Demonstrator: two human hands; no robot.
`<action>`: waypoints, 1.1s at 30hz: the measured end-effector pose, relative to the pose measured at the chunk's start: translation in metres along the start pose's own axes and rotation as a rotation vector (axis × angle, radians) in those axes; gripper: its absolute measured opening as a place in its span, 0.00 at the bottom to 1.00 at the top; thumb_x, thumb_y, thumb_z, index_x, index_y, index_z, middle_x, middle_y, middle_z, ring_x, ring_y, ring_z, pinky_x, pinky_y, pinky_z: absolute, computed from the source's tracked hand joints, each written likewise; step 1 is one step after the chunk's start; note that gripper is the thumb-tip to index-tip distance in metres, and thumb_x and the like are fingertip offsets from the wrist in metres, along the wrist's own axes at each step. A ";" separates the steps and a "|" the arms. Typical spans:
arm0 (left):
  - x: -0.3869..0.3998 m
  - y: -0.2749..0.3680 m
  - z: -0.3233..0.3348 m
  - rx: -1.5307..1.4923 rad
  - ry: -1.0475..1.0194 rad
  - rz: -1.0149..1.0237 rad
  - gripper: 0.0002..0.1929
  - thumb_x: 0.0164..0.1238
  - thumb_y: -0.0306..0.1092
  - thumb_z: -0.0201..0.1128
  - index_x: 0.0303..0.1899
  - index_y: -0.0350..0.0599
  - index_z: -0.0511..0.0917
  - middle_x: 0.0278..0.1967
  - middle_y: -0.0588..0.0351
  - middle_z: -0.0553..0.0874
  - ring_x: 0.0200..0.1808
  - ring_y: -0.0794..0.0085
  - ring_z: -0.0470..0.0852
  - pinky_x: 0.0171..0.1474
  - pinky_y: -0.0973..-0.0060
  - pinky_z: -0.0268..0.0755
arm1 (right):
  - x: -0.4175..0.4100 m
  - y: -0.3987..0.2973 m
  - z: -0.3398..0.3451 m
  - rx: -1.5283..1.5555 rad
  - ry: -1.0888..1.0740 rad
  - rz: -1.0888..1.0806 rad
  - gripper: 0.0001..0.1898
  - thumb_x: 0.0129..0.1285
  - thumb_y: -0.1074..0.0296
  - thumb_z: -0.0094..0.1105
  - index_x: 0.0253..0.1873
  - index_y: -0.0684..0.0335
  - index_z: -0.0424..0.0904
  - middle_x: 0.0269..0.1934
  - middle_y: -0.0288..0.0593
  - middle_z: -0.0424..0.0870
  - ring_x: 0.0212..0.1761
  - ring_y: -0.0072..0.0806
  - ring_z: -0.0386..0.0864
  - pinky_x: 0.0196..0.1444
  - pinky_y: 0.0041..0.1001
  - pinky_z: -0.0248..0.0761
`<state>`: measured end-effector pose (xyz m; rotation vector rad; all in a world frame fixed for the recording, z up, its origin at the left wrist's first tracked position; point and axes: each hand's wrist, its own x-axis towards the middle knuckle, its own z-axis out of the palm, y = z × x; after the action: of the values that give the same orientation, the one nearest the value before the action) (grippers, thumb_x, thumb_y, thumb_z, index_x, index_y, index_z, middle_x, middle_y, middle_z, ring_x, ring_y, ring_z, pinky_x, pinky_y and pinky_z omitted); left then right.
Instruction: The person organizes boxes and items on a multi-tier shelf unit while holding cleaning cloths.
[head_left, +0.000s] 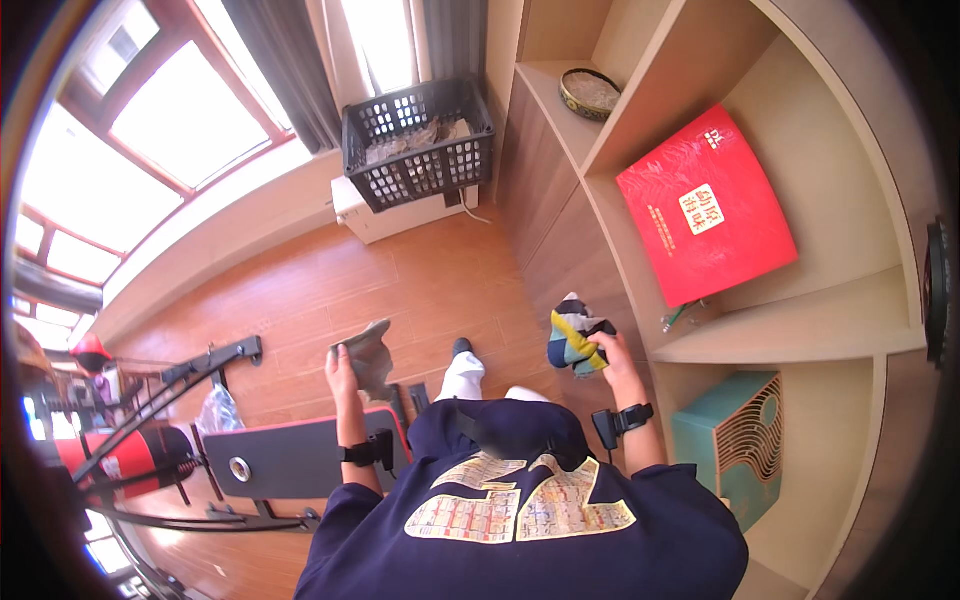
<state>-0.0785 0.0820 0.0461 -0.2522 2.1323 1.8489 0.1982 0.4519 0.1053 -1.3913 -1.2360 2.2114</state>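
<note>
At the left of my body, my left hand (343, 372) grips a grey-green cloth (367, 358) that hangs over the wood floor, its thumb on the near edge. On the other side, my right hand (616, 361) holds a bunched patterned cloth (576, 336) in yellow, teal, black and white, close to the cabinet front. The two cloths are well apart. Both wrists wear black strapped devices. What the fingers do beneath each cloth is hidden.
A black plastic crate (420, 150) with items stands on a white box (360, 214) near the curtains. Shelves at right hold a red box (709, 210), a teal box (731, 442) and a round tray (590, 94). A padded exercise bench (300, 457) is at left.
</note>
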 end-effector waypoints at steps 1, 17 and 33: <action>0.003 0.021 0.019 0.002 -0.049 -0.013 0.11 0.69 0.40 0.50 0.37 0.42 0.75 0.31 0.63 0.77 0.34 0.81 0.73 0.38 0.80 0.67 | 0.002 -0.001 0.001 0.060 0.014 -0.043 0.12 0.47 0.76 0.53 0.40 0.65 0.75 0.35 0.36 0.78 0.38 0.24 0.76 0.41 0.24 0.69; 0.106 0.073 0.182 0.331 -0.751 0.336 0.11 0.67 0.36 0.51 0.40 0.36 0.72 0.30 0.50 0.79 0.33 0.71 0.74 0.40 0.74 0.67 | -0.012 -0.047 0.012 -0.035 0.143 -0.239 0.15 0.47 0.78 0.51 0.43 0.68 0.73 0.38 0.38 0.76 0.42 0.23 0.73 0.47 0.21 0.65; 0.225 0.034 0.207 0.364 -0.959 0.142 0.11 0.66 0.36 0.52 0.39 0.36 0.73 0.28 0.55 0.78 0.33 0.79 0.73 0.38 0.77 0.67 | -0.018 -0.027 0.058 -0.026 0.459 -0.308 0.15 0.47 0.78 0.53 0.43 0.67 0.73 0.36 0.35 0.75 0.39 0.21 0.72 0.44 0.20 0.65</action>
<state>-0.2764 0.3065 -0.0244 0.7338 1.7191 1.1926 0.1535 0.4277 0.1475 -1.4895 -1.2114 1.5656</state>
